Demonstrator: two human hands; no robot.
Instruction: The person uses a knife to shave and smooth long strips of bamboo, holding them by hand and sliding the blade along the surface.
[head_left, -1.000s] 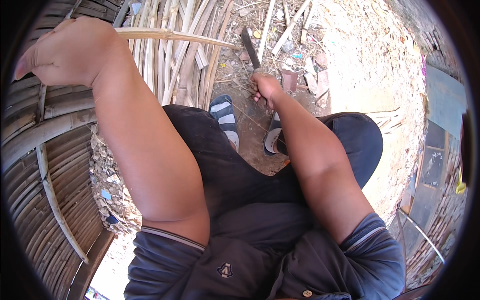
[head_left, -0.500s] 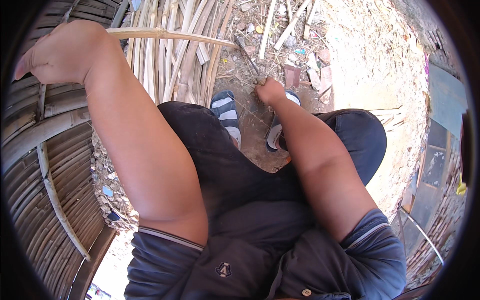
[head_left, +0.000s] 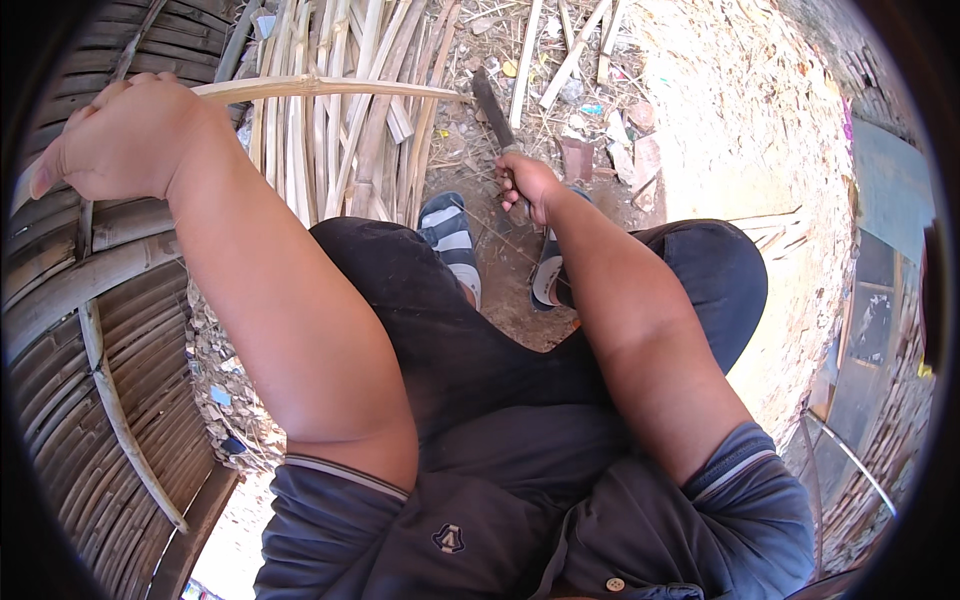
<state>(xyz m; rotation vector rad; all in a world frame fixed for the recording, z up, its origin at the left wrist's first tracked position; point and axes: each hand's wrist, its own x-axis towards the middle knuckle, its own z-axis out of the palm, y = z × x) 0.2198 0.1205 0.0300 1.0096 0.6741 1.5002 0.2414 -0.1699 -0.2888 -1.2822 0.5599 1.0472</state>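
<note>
My left hand point(head_left: 125, 140) is raised at the upper left, closed around one end of a long pale bamboo strip point(head_left: 330, 88) that runs right toward a dark knife blade point(head_left: 492, 100). My right hand point(head_left: 528, 183) grips the knife's handle just beyond my knees, with the blade pointing up and away near the strip's far end. Whether blade and strip touch I cannot tell. My striped sandals point(head_left: 452, 238) rest on the dirt below the knife.
A bundle of split bamboo strips point(head_left: 350, 140) lies on the ground ahead. A woven bamboo wall point(head_left: 70, 330) curves along the left. Scraps and rubble point(head_left: 610, 130) litter the dirt; a pale rough wall point(head_left: 760, 120) and blue board point(head_left: 885, 190) stand at the right.
My right hand and the knife dipped toward the ground, then came back up with the blade upright. My left hand with the strip stayed nearly still.
</note>
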